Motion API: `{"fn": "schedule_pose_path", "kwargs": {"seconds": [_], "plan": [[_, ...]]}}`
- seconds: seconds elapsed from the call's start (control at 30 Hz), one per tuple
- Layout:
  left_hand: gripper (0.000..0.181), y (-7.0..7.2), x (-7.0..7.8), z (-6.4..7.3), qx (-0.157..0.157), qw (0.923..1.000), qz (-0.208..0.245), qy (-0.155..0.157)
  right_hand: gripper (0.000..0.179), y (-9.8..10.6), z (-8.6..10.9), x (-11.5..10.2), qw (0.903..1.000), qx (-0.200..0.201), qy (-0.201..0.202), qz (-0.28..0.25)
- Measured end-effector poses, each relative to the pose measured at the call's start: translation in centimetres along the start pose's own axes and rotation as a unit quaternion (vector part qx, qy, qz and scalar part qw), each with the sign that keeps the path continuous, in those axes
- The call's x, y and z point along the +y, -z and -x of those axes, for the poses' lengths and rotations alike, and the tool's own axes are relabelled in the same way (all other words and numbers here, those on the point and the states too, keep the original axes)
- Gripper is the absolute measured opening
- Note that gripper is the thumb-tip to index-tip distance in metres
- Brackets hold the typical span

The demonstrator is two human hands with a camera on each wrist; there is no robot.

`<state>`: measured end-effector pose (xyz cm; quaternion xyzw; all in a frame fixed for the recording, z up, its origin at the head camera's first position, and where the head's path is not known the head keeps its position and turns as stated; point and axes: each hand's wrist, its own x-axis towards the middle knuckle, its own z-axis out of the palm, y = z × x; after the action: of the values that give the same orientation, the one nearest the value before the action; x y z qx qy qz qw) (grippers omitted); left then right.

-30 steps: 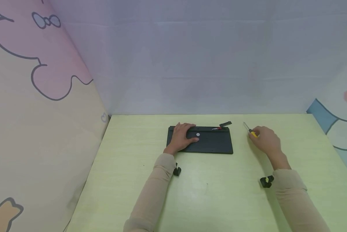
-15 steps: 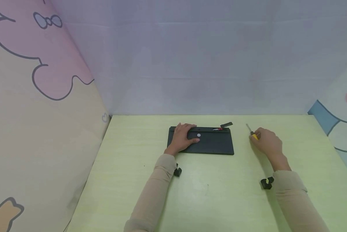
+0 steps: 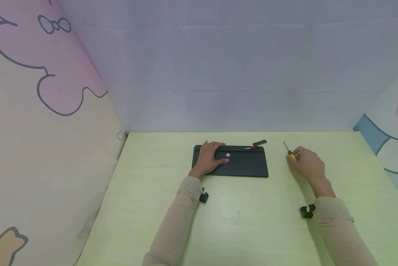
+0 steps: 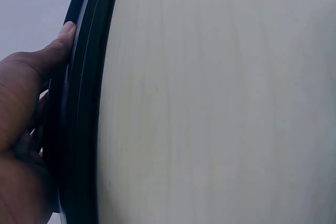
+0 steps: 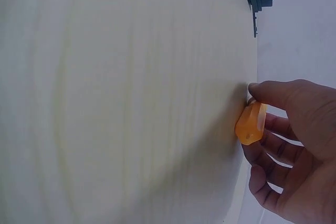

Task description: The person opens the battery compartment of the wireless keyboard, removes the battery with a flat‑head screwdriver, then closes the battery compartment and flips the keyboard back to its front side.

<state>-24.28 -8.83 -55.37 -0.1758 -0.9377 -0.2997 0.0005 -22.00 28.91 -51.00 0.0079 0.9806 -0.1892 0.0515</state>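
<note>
A black keyboard (image 3: 242,166), which seems to lie underside up, rests on the table with a round pale sticker (image 3: 227,155) near its middle. My left hand (image 3: 207,159) rests on its left part, fingers toward the far edge and thumb stretched across the face. In the left wrist view, the thumb (image 4: 65,32) touches the keyboard. To the right of the keyboard, my right hand (image 3: 306,162) pinches a screwdriver (image 3: 292,157) by its yellow handle. Its metal shaft points away, toward the back. The right wrist view shows the orange-looking handle (image 5: 251,123) between thumb and fingers.
A small red-and-silver piece (image 3: 249,148), perhaps a battery, sits at the keyboard's far right edge. Beside it, a short black strip (image 3: 260,143) juts past that edge. Pale curtain (image 3: 239,74) hangs behind the table (image 3: 239,229). A printed wall stands at the left.
My right hand has shifted slightly right with the screwdriver, whose shaft now points a little more straight back. The left hand stays on the keyboard.
</note>
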Motion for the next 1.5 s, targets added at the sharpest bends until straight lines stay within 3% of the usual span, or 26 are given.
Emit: {"fn": "schedule_pose_path", "kwargs": {"seconds": [0.33,0.53,1.03,1.5], "plan": [[0.068,0.0,0.0,0.0,-0.004,1.0,-0.003,0.001,0.05,0.1,-0.1,0.1,1.0,-0.004,0.002,-0.006],[0.068,0.1,0.0,0.0,-0.003,1.0,-0.004,0.001,0.05,0.5,-0.4,-0.5,0.9994,0.018,0.03,-0.006],[0.067,0.1,-0.1,0.0,-0.002,1.0,-0.003,-0.006,0.036,1.1,-1.3,-4.0,0.9936,0.052,0.1,-0.009],[0.067,0.5,0.1,0.1,-0.002,1.0,-0.002,-0.006,0.027,-0.4,-2.8,-8.1,0.9852,0.03,0.169,0.004]]}}
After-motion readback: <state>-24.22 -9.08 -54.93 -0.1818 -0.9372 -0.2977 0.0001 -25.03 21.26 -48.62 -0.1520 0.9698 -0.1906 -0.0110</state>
